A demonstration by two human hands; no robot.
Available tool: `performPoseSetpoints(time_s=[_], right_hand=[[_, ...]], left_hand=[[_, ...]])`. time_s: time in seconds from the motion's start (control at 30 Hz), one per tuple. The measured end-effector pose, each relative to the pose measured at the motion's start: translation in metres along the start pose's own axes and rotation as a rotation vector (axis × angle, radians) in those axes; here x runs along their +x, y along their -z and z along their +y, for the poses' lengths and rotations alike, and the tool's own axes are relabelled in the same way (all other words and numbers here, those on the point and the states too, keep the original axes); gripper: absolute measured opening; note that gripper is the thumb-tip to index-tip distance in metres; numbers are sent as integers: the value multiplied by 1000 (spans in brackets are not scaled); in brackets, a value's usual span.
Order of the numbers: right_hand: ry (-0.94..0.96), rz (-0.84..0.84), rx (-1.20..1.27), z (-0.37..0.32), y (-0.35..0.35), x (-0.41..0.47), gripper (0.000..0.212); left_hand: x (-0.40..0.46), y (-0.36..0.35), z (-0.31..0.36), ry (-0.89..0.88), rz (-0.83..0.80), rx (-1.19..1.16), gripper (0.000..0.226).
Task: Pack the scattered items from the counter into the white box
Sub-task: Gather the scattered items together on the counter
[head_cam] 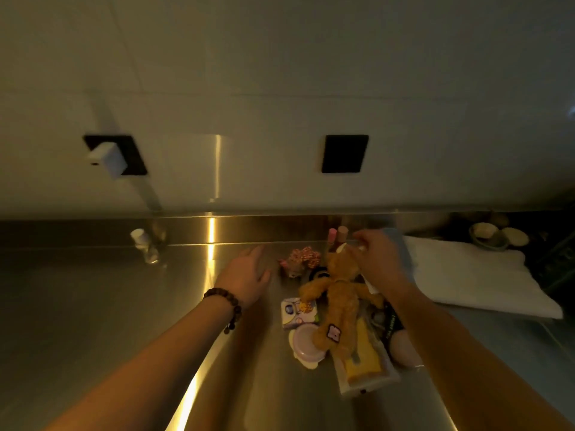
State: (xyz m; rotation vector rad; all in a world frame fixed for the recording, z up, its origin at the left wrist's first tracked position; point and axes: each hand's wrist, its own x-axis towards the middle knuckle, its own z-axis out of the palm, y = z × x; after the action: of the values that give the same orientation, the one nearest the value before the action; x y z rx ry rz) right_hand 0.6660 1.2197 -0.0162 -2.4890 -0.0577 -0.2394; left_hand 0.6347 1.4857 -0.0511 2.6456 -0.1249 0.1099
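Head view, dim and yellowish: 2 bare forearms reach over a steel table (93,306) toward a heap of small things. The left hand (249,275), with a bead bracelet (225,303) on its wrist, hovers flat just left of the heap, fingers straight and holding nothing. The right hand (376,256) is at the heap's far end with fingers curled; it seems to pinch something small and pale near the bottles (337,236), but blur hides what, so I cannot tell its grip. A brown plush toy (339,303) lies lengthwise on top of the heap. Beside it on the left lie a small printed packet (298,312) and a round pale lid (306,342); under it is a yellow packet (364,359). A patterned bow (303,259) lies between the hands. A white, soft-looking box or bag (482,275) lies at the right, just beside the heap. On the wall are 2 black plates, the left one (133,160) bearing a white plug (107,158).
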Motion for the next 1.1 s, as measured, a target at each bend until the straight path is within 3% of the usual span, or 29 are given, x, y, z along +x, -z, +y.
performPoseSetpoints(time_s=[0.27, 0.57, 0.67, 0.83, 0.93, 1.1], right_hand=[[235, -279, 120, -124, -109, -16, 36], [292, -473, 223, -276, -238, 12, 51], [251, -484, 260, -305, -273, 25, 50], [156, -410, 215, -316, -299, 33, 26], [155, -389, 274, -316, -292, 30, 21], [129, -285, 349, -302, -250, 21, 18]], left_hand=[[-50, 41, -101, 267, 83, 41, 59], [-56, 90, -236, 515, 186, -95, 80], [-46, 95, -265, 498, 191, -154, 82], [-29, 96, -290, 393, 181, -337, 75], [-17, 94, -287, 363, 163, -457, 70], [-3, 89, -253, 266, 112, -560, 44]])
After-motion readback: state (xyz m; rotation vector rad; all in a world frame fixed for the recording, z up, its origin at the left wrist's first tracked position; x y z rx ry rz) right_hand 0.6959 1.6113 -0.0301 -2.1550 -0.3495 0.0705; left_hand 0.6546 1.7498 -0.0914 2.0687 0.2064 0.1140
